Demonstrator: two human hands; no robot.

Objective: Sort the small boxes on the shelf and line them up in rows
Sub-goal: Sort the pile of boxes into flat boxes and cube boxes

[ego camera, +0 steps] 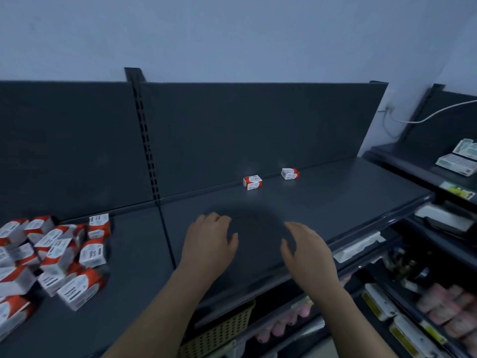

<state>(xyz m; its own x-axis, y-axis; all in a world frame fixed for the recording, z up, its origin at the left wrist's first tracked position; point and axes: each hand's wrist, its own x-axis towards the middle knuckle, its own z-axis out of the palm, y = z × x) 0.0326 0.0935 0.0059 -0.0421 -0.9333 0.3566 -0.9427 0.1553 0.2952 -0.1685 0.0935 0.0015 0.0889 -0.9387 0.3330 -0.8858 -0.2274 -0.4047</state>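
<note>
Two small boxes (252, 182) well beyond left hand (210, 239), right hand (307, 248); both empty, fingers relaxed

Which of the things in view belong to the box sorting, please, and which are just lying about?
For the job: shelf, pile of boxes, left lone box, right lone box, left hand, right hand (both empty).
Lying about: basket, white cable, goods on side shelves.
</note>
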